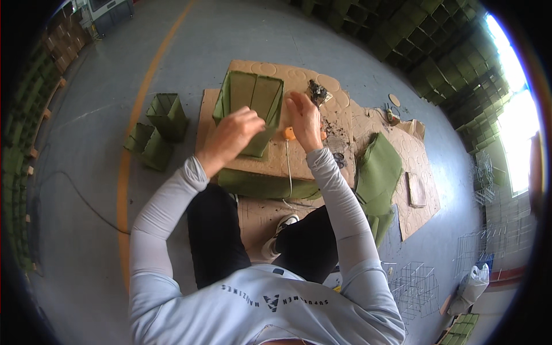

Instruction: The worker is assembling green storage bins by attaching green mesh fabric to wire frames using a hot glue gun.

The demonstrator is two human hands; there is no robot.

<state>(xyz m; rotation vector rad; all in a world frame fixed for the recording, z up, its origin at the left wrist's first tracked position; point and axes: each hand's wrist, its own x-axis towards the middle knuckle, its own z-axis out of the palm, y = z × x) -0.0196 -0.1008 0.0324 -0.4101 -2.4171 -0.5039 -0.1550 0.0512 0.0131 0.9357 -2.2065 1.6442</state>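
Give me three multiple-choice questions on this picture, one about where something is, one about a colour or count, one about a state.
1. Where do the two finished green boxes stand?
A. on the grey floor to the person's left
B. on the cardboard to the right
C. on the person's lap

2. What colour is the box being worked on?
A. blue
B. green
C. white

3. How does that box stand?
A. folded flat
B. closed with a lid
C. open, showing its inside walls

Answers: 1 A, they stand on the floor beside the orange line, left of the cardboard. 2 B, its panels are green like the felt pieces. 3 C, the left hand and right hand hold its rim and the opening faces the camera.
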